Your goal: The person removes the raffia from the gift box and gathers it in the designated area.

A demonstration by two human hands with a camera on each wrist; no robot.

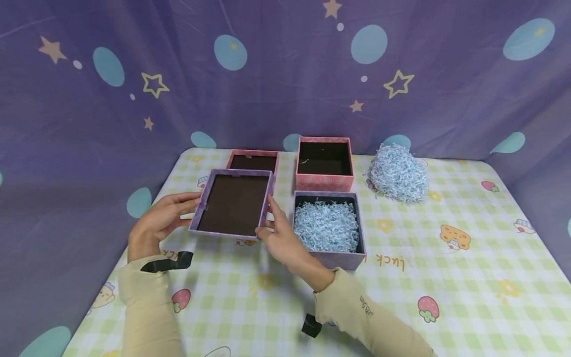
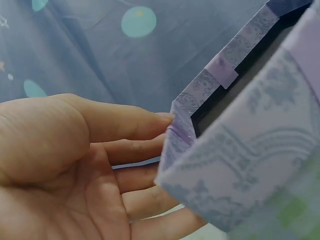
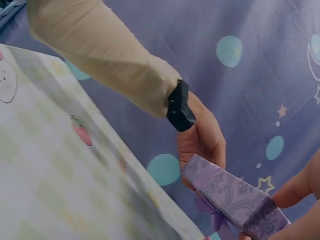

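Note:
A purple patterned box lid (image 1: 233, 206) is held above the table with its dark inside facing up. My left hand (image 1: 161, 221) grips its left side; in the left wrist view the thumb and fingertips meet the lid's corner (image 2: 235, 155). At the opposite side, my right hand (image 1: 285, 242) pinches the right edge near the front corner. A purple ribbon bow (image 3: 215, 215) hangs under the lid in the right wrist view. Right of it stands the open purple box (image 1: 336, 259), filled with blue shredded paper (image 1: 327, 227).
Behind the purple box stands an open pink box (image 1: 324, 182) with a dark inside. A pink lid (image 1: 254, 152) lies partly hidden behind the purple lid. A heap of blue shredded paper (image 1: 398, 173) sits at the back right of the checked tablecloth (image 1: 482, 267).

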